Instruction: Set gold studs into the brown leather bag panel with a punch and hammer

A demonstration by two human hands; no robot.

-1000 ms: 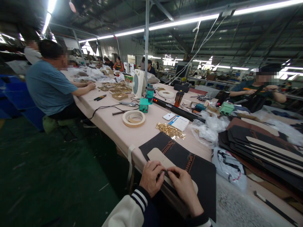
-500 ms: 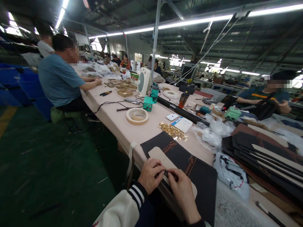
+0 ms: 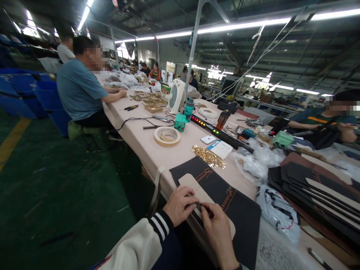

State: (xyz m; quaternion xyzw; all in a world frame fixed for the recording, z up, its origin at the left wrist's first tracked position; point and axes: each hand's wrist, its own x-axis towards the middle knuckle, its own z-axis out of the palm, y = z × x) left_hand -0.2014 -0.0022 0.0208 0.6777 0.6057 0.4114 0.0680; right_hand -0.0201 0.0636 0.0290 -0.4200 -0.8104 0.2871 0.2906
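My left hand (image 3: 180, 205) and my right hand (image 3: 218, 227) meet at the near table edge, thumbs and fingertips pinched on a small dark piece (image 3: 198, 206). It is too small and too covered by fingers for me to tell its kind. Under them lies a beige panel with rounded ends (image 3: 194, 188), partly hidden by both hands. That panel rests on a black leather-like sheet (image 3: 244, 217) with two strips of brown lacing (image 3: 228, 198). A pile of small gold metal pieces (image 3: 208, 156) lies just beyond the sheet.
Stacked dark and beige panels (image 3: 315, 187) and a printed plastic bag (image 3: 278, 210) lie on the right. Farther off are a tape roll (image 3: 167, 136), a green box (image 3: 180, 123), a fan (image 3: 177, 96) and a phone (image 3: 208, 139). Co-workers sit left (image 3: 81, 86) and right (image 3: 323, 116).
The scene has shifted slightly rightward in view. Both hands stay on the small dark piece, fingers slightly rearranged. Red, yellow and green lights now show on the long black bar.
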